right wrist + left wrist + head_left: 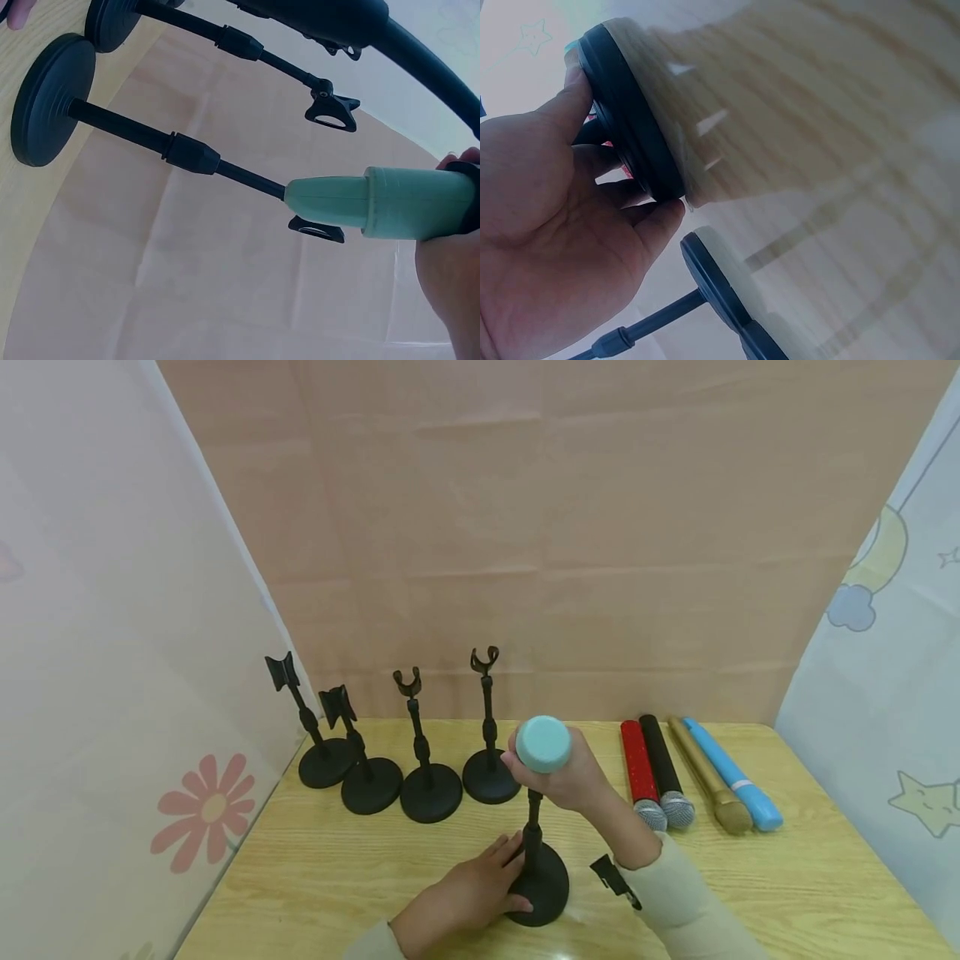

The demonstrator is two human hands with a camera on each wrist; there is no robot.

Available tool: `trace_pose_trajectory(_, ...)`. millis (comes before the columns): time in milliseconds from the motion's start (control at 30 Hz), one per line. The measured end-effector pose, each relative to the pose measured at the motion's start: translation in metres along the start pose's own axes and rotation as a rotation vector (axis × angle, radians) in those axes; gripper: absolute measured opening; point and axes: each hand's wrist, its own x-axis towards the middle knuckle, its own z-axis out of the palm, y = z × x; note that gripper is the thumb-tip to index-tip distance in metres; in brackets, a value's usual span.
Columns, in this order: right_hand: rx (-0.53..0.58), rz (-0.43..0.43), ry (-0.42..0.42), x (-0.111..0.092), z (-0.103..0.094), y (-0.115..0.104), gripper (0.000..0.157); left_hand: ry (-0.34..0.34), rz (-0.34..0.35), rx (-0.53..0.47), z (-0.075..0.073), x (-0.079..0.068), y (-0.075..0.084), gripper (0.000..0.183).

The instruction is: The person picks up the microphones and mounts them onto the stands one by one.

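Note:
Near the front middle stands a black microphone stand (550, 885). My left hand (474, 887) holds its round base, with the thumb on one side and fingers around the far edge, as the left wrist view shows. Above it, my right hand (581, 777) grips a teal microphone (543, 744) at the top of the stand, its round end facing up toward the head camera. In the right wrist view, the microphone's tapered end (330, 199) points away from the hand. A black piece (469, 196) lies against its body; how far the clip encloses it is hidden.
Several more black stands, such as one (431, 793) with an upturned clip, stand at the back left. On the right lie a red microphone (638, 764), a black microphone (660, 756), a gold microphone (705, 768) and a blue microphone (727, 764). A backdrop (540, 568) rises behind.

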Motion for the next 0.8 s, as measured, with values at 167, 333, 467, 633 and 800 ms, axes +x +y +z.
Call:
trace_pose_trajectory(167, -0.009, -0.011, 0.005, -0.001, 0.0, 0.001, 0.017, -0.001, 0.013, 0.005, -0.002, -0.002, 0.001, 0.073)
trace_pose_trajectory(333, -0.023, -0.062, -0.002, 0.0, 0.0, 0.003, 0.022, -0.017, -0.004, -0.003, -0.001, 0.0, 0.002, 0.073)
trace_pose_trajectory(467, -0.038, -0.073, -0.005, 0.0, -0.002, 0.001, 0.028, -0.024, -0.014, -0.007, 0.001, 0.002, 0.0, 0.073)
trace_pose_trajectory(633, -0.136, -0.07, 0.006, -0.003, -0.007, -0.003, 0.041, -0.032, -0.024, -0.031, 0.0, 0.002, 0.0, 0.074)
trace_pose_trajectory(800, -0.23, -0.038, 0.001, -0.012, -0.015, -0.005, 0.056, -0.036, -0.029, -0.044, -0.001, 0.002, -0.001, 0.073)
